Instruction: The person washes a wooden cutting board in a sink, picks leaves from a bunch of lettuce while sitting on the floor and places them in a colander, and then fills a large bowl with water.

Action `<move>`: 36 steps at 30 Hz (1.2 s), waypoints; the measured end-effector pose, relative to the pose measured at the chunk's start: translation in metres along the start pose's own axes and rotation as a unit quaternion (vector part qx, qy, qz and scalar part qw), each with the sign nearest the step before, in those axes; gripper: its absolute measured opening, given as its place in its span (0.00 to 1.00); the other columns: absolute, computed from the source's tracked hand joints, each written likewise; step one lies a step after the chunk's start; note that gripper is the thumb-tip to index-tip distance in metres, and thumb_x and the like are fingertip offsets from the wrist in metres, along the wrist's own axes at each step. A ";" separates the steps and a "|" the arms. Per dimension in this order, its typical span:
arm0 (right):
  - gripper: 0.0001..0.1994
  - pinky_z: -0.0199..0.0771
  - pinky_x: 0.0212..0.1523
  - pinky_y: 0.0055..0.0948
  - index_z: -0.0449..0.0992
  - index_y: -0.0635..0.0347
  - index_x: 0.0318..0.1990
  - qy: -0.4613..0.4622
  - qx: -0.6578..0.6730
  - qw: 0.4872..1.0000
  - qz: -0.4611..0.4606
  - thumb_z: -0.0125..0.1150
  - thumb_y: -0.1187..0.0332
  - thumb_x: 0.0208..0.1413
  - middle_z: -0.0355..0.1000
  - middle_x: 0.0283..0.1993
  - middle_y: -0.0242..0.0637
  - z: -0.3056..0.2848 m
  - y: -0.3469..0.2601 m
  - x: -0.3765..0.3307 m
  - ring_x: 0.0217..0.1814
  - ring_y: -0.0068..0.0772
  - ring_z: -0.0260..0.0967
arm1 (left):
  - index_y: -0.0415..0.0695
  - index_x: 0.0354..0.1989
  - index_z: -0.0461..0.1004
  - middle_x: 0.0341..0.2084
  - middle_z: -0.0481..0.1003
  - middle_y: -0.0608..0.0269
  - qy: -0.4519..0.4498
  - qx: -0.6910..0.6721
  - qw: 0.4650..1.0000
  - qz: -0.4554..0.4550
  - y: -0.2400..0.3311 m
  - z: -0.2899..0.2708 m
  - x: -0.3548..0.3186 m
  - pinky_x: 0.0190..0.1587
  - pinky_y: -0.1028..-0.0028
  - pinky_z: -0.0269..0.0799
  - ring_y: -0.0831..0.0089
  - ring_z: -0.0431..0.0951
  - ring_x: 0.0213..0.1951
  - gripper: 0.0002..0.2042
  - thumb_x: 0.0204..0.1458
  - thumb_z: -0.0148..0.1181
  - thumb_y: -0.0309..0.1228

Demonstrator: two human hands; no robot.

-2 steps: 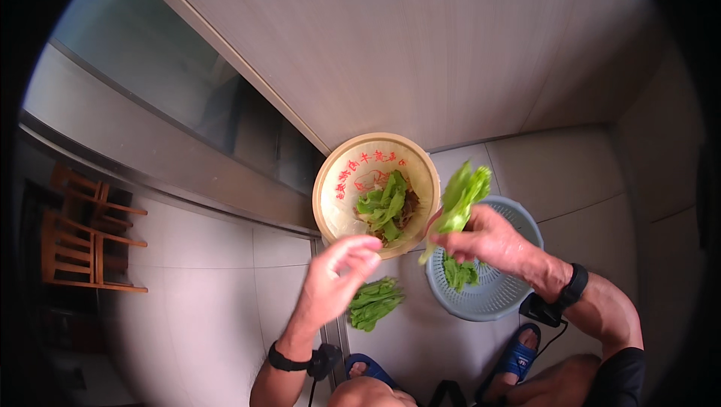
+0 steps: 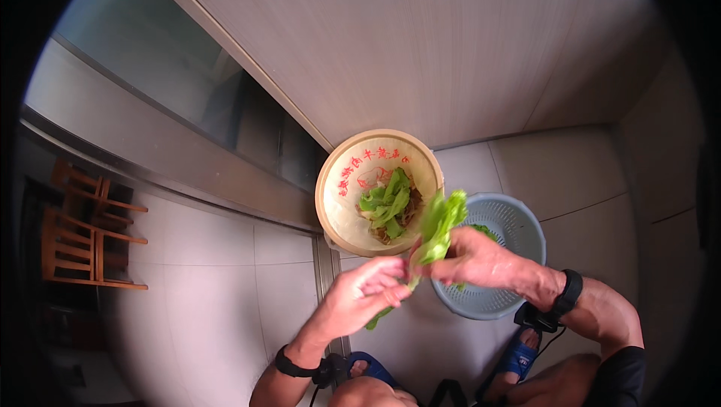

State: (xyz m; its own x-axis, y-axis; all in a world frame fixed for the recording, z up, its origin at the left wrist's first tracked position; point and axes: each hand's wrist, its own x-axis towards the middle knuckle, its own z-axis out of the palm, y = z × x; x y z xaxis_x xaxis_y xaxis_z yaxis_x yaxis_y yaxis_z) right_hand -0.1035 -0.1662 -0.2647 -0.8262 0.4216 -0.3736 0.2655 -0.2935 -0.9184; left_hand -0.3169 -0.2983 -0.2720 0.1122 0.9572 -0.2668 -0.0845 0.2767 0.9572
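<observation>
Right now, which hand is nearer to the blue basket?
Right. The right hand is over the blue basket's left rim; the left hand is farther left, over the floor.

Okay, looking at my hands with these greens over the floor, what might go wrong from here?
A leaf may drop: both the left hand and the right hand hold the leafy greens above bare floor tiles, between the tan bowl and the blue colander. One green piece shows below the left hand. The bowl also sits near the door track, so a nudge could tip it.
</observation>
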 end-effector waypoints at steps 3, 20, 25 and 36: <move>0.13 0.72 0.35 0.24 0.79 0.59 0.51 -0.038 -0.047 0.998 0.004 0.64 0.72 0.59 0.75 0.37 0.27 0.018 0.005 0.006 0.33 0.17 0.68 | 0.33 0.49 0.75 0.38 0.81 0.56 -0.013 -0.023 0.999 -0.037 -0.014 -0.002 -0.005 0.43 0.72 0.81 0.70 0.83 0.37 0.08 0.63 0.59 0.20; 0.15 0.78 0.37 0.31 0.77 0.68 0.53 0.109 -0.207 0.971 -0.037 0.64 0.71 0.61 0.79 0.34 0.39 -0.020 -0.001 0.009 0.32 0.24 0.76 | 0.36 0.47 0.74 0.33 0.79 0.64 0.077 0.027 0.996 0.030 -0.050 -0.028 -0.023 0.33 0.79 0.73 0.82 0.76 0.31 0.07 0.67 0.57 0.26; 0.07 0.77 0.35 0.30 0.81 0.65 0.44 0.233 -0.278 0.914 -0.185 0.63 0.74 0.62 0.77 0.35 0.41 -0.019 -0.023 0.005 0.32 0.28 0.76 | 0.37 0.48 0.75 0.31 0.77 0.67 0.083 0.015 0.996 -0.001 -0.051 -0.025 -0.023 0.33 0.80 0.71 0.83 0.74 0.31 0.08 0.67 0.57 0.29; 0.08 0.77 0.51 0.39 0.84 0.59 0.45 0.114 -0.345 0.873 -0.324 0.68 0.74 0.58 0.79 0.42 0.37 -0.023 -0.026 0.005 0.49 0.40 0.76 | 0.39 0.44 0.74 0.27 0.67 0.75 0.122 0.049 0.991 0.012 -0.046 -0.011 -0.019 0.33 0.81 0.62 0.86 0.64 0.30 0.06 0.67 0.53 0.27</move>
State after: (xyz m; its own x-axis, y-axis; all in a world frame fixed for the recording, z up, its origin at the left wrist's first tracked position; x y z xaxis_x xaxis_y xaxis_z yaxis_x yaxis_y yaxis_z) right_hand -0.1026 -0.1371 -0.2460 -0.8147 0.4899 0.3103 0.0795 0.6244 -0.7771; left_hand -0.3264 -0.3286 -0.3125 -0.1332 0.9586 -0.2519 0.0131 0.2558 0.9666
